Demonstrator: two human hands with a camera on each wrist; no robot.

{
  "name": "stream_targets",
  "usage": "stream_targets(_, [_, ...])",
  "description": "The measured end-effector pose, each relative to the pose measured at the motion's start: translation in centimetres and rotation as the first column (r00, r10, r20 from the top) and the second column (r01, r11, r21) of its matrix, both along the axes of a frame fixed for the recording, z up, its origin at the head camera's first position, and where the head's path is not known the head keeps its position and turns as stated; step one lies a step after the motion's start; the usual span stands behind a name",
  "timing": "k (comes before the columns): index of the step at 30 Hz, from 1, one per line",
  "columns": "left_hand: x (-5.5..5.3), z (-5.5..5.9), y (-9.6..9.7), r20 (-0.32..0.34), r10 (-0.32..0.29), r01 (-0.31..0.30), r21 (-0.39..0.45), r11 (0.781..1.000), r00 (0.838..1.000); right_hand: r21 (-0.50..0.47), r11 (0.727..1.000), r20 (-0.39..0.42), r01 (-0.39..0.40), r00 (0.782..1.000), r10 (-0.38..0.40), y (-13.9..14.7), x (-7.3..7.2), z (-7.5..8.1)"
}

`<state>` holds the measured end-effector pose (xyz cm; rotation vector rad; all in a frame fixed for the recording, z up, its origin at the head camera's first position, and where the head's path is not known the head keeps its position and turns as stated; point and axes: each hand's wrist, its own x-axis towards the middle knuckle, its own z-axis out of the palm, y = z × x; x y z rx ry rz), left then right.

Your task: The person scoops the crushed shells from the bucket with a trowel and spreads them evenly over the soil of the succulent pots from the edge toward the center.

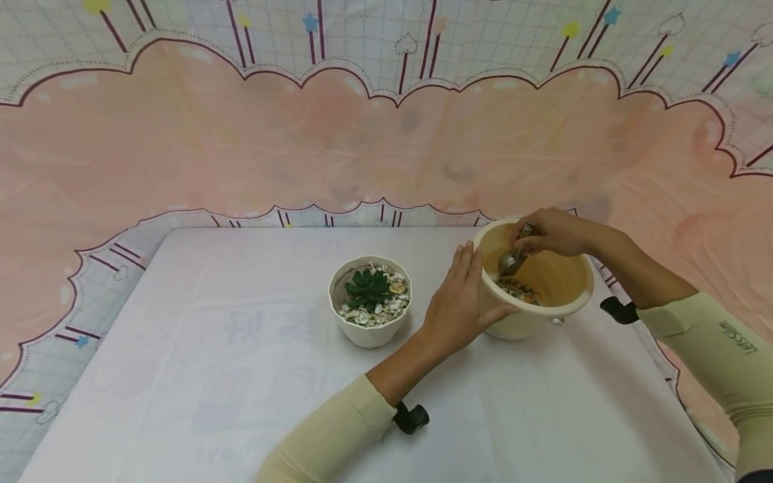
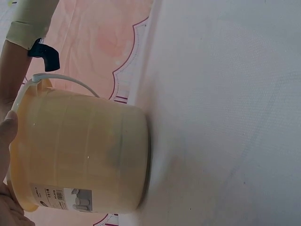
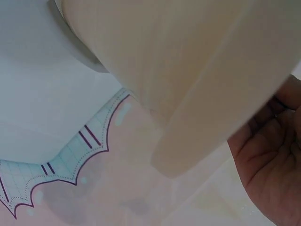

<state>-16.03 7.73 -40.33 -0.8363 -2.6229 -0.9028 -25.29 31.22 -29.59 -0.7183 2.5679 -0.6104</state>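
A cream plastic bucket (image 1: 531,318) stands on the right side of the table, with pebbles (image 1: 518,290) at its bottom. My left hand (image 1: 457,305) rests against the bucket's near left rim, fingers straight and thumb spread along the front. Over the bucket's mouth, my right hand (image 1: 546,231) grips the handle of a metal spoon (image 1: 511,261), its bowl pointing down inside. The bucket's label (image 2: 61,197) shows in the left wrist view. In the right wrist view the bucket's wall (image 3: 188,70) hides the spoon, and part of my right hand (image 3: 273,160) appears.
Left of the bucket, a white faceted pot (image 1: 370,335) holds a green succulent (image 1: 367,288) among pale pebbles. Both stand on a white-covered table (image 1: 241,376). A patterned pink cloth (image 1: 362,147) hangs behind. The bucket's thin bail handle (image 2: 70,77) hangs at its side.
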Motion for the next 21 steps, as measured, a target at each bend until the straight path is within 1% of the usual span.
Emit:
stream_targets(4, [0.0,0.0,-0.1,-0.007,-0.001,0.001,0.012,1.0,1.0,0.045,0.999,-0.018,-0.013,1.0,0.014,0.0,0.0,0.2])
stream_targets(7, [0.0,-0.1,-0.1,-0.01,0.0,0.0,0.013,1.0,1.0,0.063,0.998,-0.009,0.007,1.0,-0.006,0.0,0.0,0.2])
stream_targets(11, [0.0,-0.1,0.0,-0.006,0.003,-0.003,0.007,1.0,1.0,0.065,0.997,0.015,0.03,0.999,-0.031,0.3,0.0,0.3])
stream_targets(17, [-0.1,-0.2,0.0,-0.003,0.003,-0.003,0.001,1.0,1.0,0.074,0.996,0.049,0.045,0.998,-0.049,1.0,0.0,0.5])
stream_targets(21, [-0.1,-0.1,0.0,-0.009,0.007,-0.007,0.001,1.0,1.0,0.058,0.995,0.091,0.081,0.992,-0.086,1.5,-0.3,0.5])
